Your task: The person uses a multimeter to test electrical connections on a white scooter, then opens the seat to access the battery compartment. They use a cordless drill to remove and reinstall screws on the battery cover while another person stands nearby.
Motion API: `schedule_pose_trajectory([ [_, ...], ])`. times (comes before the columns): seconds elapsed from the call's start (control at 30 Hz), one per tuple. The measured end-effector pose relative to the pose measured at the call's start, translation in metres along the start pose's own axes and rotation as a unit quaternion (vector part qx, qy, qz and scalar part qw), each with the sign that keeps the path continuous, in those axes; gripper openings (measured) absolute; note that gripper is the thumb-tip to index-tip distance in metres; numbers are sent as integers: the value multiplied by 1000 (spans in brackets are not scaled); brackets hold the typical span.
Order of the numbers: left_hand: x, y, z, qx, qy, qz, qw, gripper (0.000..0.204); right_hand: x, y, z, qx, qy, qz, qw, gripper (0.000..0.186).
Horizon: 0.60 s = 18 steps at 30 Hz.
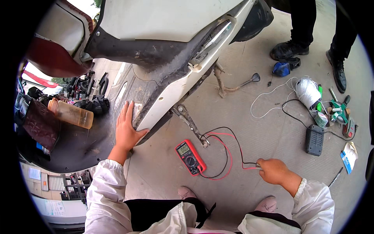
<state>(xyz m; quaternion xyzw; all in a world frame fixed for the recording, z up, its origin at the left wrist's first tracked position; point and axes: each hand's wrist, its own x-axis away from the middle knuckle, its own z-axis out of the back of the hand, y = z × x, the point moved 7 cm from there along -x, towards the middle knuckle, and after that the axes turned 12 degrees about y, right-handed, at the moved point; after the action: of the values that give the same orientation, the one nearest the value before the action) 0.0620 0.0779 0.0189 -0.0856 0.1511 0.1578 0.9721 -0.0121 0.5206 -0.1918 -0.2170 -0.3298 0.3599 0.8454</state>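
leads [240, 154], thin red-and-black wire, likely limp, best held by their ends: right hand [274, 171] closed on them, right of boxy red multimeter [189, 158]; left hand [129, 126] spread wide on dusty white scooter [174, 95].

Red multimeter [193, 156] lying face up, its red and black leads [232, 158] in your right hand [274, 171]
Its display [183, 149] shows digits; both leads loop loosely from its lower end to your grip; close by, the dusty white-and-dark scooter [167, 23] stands with your left hand [127, 132] spread on its footboard [146, 86].
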Motion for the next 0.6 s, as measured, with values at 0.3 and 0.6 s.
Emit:
schedule_pose_trajectory([
  [0.3,-17,11,12,-33,-155,13,987,117,71,41,-63,-165,55,-38,984,28],
  [0.6,-28,-3,3,41,-250,75,964,121,78,35,-80,-161,48,-12,986,19],
])
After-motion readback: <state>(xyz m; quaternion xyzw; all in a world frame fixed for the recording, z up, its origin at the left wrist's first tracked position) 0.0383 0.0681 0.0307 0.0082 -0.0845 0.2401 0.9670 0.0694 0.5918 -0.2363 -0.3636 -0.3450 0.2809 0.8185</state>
